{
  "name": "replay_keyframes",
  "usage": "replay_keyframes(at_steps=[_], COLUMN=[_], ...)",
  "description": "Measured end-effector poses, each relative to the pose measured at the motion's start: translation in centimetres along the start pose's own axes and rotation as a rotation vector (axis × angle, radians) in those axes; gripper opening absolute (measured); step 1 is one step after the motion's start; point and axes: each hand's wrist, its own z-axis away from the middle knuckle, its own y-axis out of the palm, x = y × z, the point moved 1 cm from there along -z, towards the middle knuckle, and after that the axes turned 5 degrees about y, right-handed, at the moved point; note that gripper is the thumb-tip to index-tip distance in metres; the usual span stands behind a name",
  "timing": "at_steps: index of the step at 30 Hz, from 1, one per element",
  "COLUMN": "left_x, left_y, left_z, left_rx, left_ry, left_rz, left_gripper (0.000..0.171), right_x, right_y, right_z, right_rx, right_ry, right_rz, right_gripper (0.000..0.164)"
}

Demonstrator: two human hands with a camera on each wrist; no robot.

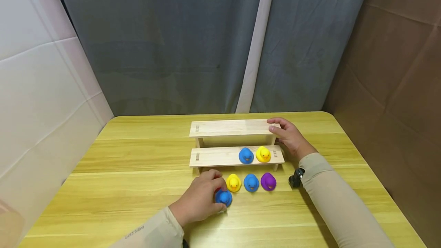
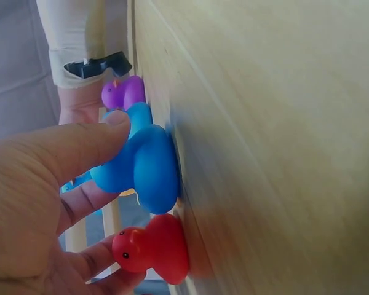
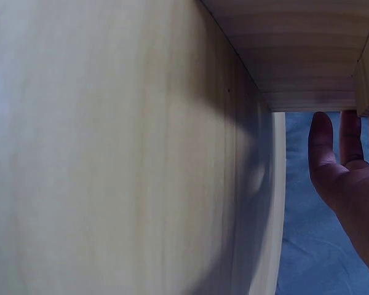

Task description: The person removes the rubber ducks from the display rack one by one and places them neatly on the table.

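My left hand (image 1: 201, 198) is low over the table in front of the stand, thumb and index finger pinching a blue rubber duck (image 2: 154, 166). A red rubber duck (image 2: 154, 249) sits by that hand's other fingers, mostly hidden behind them in the head view. My right hand (image 1: 291, 135) grips the right end of the upper shelf of a two-step wooden stand (image 1: 231, 128). On the lower shelf (image 1: 213, 157) sit a blue duck (image 1: 246, 155) and a yellow duck (image 1: 263, 154). Before it, a yellow duck (image 1: 234, 183), a blue duck (image 1: 251, 183) and a purple duck (image 1: 268, 181) line up.
The stand is on a yellow wood-grain table (image 1: 138, 171). A grey curtain (image 1: 155, 49) hangs behind, with a white cloth (image 1: 44, 87) to the left and a brown one (image 1: 396, 68) to the right. A black wrist strap (image 1: 296, 178) is on the right forearm.
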Motion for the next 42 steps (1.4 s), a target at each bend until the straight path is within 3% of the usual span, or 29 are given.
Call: replay_keyframes(at_steps=[12, 18, 21, 24, 29, 32, 35, 39, 42], left_x=[-0.1, -0.1, -0.1, 0.2, 1.9, 3.5, 5.3, 7.5, 8.8], left_y=[-0.1, -1.4, -2.6, -3.9, -6.1, -7.1, -7.5, -7.3, -6.8], left_z=[0.0, -0.4, -0.8, -1.4, -3.1, -4.4, -5.4, -6.4, -7.0], left_rx=[0.006, -0.012, -0.097, -0.226, -0.426, -0.484, -0.491, -0.483, -0.483], left_ry=[-0.003, -0.022, -0.009, 0.015, 0.010, -0.047, -0.140, -0.265, -0.318], left_rz=[-0.016, 0.032, 0.057, 0.067, 0.100, 0.143, 0.205, 0.282, 0.343], left_gripper=[0.037, 0.044, 0.046, 0.043, 0.044, 0.046, 0.051, 0.056, 0.058], right_x=[0.1, 0.0, 0.0, 0.0, -0.1, -0.1, -0.2, -0.3, -0.3], right_y=[0.0, -0.1, 0.0, 0.0, -0.2, -0.4, -0.4, -0.2, 0.0], right_z=[0.1, 0.1, 0.1, 0.1, 0.2, 0.2, 0.2, 0.2, 0.2], right_rx=[-0.004, -0.001, 0.000, 0.003, -0.005, -0.014, -0.009, -0.002, 0.004], right_ry=[-0.004, -0.004, -0.006, -0.006, -0.007, -0.012, -0.019, -0.028, -0.034], right_rz=[-0.009, 0.009, 0.010, 0.013, 0.019, 0.014, 0.007, 0.002, 0.003], right_gripper=[0.039, 0.041, 0.043, 0.045, 0.046, 0.044, 0.043, 0.040, 0.040])
